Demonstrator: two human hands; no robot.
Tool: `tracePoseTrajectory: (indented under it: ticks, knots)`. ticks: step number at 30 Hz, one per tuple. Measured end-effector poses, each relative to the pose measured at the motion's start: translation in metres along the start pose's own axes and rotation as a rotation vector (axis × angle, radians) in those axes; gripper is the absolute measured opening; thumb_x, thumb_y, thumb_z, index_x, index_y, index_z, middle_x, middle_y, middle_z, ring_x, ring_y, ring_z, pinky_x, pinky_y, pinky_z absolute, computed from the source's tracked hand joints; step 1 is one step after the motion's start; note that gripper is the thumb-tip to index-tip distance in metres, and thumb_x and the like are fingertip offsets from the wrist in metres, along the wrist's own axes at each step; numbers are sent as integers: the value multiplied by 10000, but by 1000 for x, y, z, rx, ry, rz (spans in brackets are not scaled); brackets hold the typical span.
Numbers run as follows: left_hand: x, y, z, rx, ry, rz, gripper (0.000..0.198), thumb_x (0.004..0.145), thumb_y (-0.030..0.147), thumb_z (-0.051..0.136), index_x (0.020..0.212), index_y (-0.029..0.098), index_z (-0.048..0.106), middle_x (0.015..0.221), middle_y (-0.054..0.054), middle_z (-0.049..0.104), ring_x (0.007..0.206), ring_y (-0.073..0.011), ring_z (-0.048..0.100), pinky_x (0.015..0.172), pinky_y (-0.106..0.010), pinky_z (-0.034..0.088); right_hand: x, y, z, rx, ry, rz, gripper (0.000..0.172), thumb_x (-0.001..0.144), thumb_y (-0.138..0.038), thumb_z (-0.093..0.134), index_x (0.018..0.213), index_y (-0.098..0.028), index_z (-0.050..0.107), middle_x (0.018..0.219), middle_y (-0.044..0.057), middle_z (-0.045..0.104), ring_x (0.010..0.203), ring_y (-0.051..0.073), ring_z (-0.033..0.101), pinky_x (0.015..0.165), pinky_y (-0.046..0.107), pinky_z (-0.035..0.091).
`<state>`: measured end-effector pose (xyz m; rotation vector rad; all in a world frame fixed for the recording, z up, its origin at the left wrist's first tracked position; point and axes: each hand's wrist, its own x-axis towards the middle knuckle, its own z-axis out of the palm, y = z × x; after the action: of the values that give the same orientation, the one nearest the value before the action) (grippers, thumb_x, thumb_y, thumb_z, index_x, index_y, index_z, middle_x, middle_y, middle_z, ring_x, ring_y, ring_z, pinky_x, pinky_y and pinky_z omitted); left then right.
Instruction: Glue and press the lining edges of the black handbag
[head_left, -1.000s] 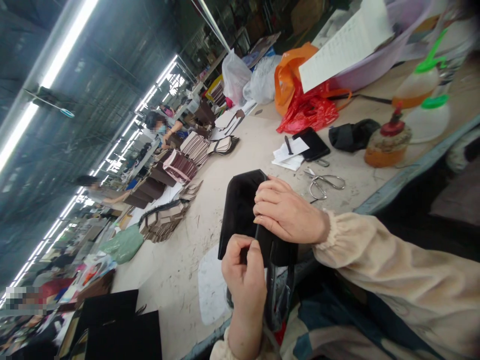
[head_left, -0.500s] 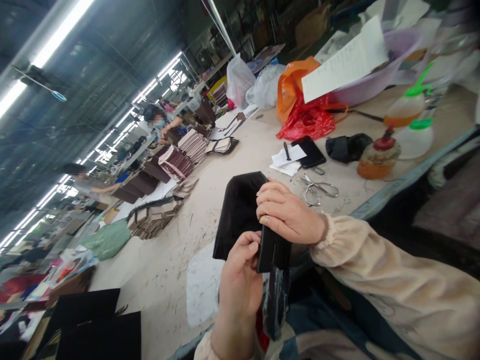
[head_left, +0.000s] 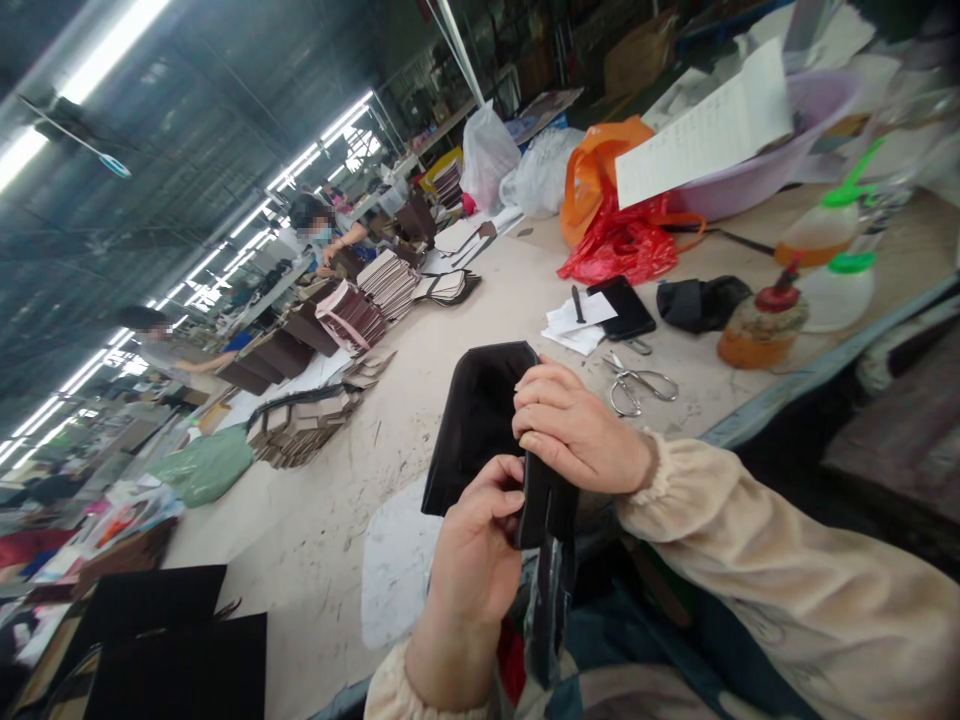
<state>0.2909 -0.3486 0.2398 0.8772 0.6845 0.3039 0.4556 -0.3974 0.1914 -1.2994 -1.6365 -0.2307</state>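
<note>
Both my hands hold a black leather piece (head_left: 474,420) just above the near edge of the long worktable (head_left: 450,380). My right hand (head_left: 574,428) has its fingers curled over the piece's right edge and grips it. My left hand (head_left: 474,545), below it, pinches the lower edge between thumb and fingers. A black strap-like part hangs from the piece toward my lap. A white sheet (head_left: 396,560) lies on the table under my hands.
Scissors (head_left: 640,382), a black phone (head_left: 621,307) on papers, a dark cloth (head_left: 697,300), glue bottles (head_left: 765,315), red and orange bags (head_left: 619,235) and a lilac basin (head_left: 750,165) lie to the right. Stacks of brown pieces (head_left: 330,330) and other workers sit farther left. Black boards (head_left: 172,640) at near left.
The view swung slightly. My left hand slid from a tight pinch on the piece's lower corner to a grip with the thumb on its lower edge; my right hand stayed put.
</note>
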Motion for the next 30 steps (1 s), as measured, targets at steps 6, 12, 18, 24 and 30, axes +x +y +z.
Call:
tracePoseTrajectory:
  ticks: [6, 12, 18, 24, 30]
  knots:
    - [1, -1, 0, -5, 9, 7, 114, 653, 132, 572, 766, 139, 555, 706, 2, 472, 611, -85, 415, 541, -196, 309, 0, -1, -1, 1, -5, 0, 167, 888, -237, 456, 862, -178, 610, 944, 67, 574, 1076, 238, 454, 1067, 494, 282]
    - [2, 0, 4, 36, 9, 16, 84, 663, 135, 588, 729, 143, 537, 684, 16, 447, 610, -81, 407, 561, -197, 316, 0, 0, 0, -2, -10, 2, 162, 891, -252, 456, 869, -190, 604, 941, 60, 572, 1087, 235, 449, 1085, 502, 247]
    - [-1, 1, 6, 40, -11, 13, 95, 646, 124, 561, 733, 153, 536, 692, 8, 454, 629, -98, 427, 587, -219, 342, 1, -1, 0, 2, -25, 6, 174, 897, -261, 443, 861, -194, 600, 936, 61, 571, 1082, 233, 450, 1084, 504, 238]
    - [-2, -1, 3, 52, -23, 40, 81, 663, 130, 545, 741, 152, 551, 716, 1, 461, 652, -99, 422, 590, -213, 341, 0, -1, 0, -3, -27, 11, 175, 896, -258, 445, 862, -187, 601, 939, 64, 570, 1085, 234, 446, 1083, 502, 238]
    - [-2, 0, -1, 218, 46, 128, 19, 705, 169, 591, 719, 161, 580, 694, 6, 502, 643, -103, 449, 600, -215, 370, 1, -2, 0, -16, -17, 14, 181, 900, -258, 442, 870, -183, 604, 943, 67, 571, 1072, 233, 448, 1076, 502, 250]
